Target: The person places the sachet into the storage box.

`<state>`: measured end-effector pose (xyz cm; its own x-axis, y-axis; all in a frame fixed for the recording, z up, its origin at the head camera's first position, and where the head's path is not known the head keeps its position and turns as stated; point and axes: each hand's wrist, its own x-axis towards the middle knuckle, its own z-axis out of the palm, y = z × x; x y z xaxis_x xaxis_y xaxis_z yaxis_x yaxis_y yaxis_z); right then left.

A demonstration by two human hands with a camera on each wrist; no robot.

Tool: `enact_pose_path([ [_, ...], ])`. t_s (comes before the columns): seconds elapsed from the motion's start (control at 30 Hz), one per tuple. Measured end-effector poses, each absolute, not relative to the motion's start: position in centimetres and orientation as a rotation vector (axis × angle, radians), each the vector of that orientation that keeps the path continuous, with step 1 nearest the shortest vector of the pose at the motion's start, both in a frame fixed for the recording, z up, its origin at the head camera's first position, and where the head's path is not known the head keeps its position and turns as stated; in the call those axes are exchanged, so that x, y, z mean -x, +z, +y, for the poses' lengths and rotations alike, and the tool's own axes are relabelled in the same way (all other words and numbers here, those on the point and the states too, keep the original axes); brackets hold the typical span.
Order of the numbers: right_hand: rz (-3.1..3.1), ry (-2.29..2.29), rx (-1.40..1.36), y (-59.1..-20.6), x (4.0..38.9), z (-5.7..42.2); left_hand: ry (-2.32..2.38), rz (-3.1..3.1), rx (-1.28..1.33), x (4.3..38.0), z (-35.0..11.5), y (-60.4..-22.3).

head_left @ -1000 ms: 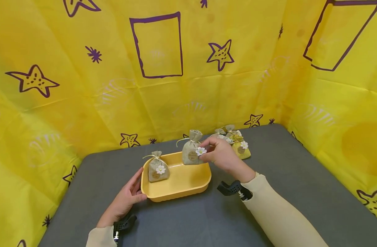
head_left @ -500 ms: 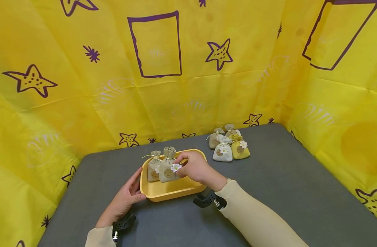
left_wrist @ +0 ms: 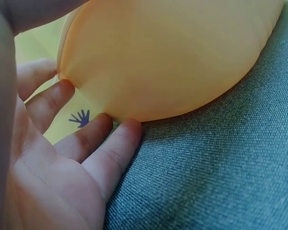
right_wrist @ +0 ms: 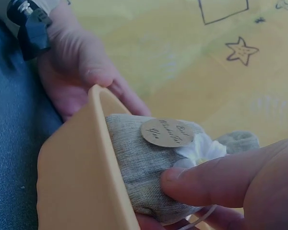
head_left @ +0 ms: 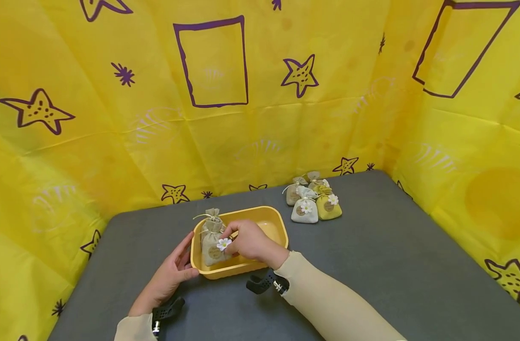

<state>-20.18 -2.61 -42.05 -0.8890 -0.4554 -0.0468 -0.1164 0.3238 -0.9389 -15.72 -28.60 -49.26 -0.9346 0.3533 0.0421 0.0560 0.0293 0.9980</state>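
Observation:
My right hand (head_left: 252,242) pinches a small beige cloth sachet (head_left: 211,248) at the side with a white flower, low inside the left part of a yellow tray (head_left: 268,226). In the right wrist view its thumb presses the cloth beside the flower and a round paper label (right_wrist: 167,133). A second beige sachet (head_left: 212,212) stands just behind, largely hidden by the held one. Meanwhile my left hand (head_left: 168,278) rests against the tray's left end, thumb at the front corner; the left wrist view has its fingertips (left_wrist: 129,129) touching the outer wall.
Several more sachets stand together on the dark grey table (head_left: 371,255) at the back right, among them a white one (head_left: 304,213) and a yellow one (head_left: 328,208). Yellow cloth (head_left: 217,142) printed with purple stars rises behind the table and along both sides.
My right hand has carried the sachet left and down, from over the tray's back right rim into its left part beside the other sachet. The left hand has stayed at the tray.

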Motion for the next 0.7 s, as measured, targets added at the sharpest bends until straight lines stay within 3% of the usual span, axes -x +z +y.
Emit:
enact_pose_path([
  [0.7,2.271,-1.433,0.522,-43.5,21.1,-3.7,2.025,2.056,-0.483,15.7,-28.7,-49.2],
])
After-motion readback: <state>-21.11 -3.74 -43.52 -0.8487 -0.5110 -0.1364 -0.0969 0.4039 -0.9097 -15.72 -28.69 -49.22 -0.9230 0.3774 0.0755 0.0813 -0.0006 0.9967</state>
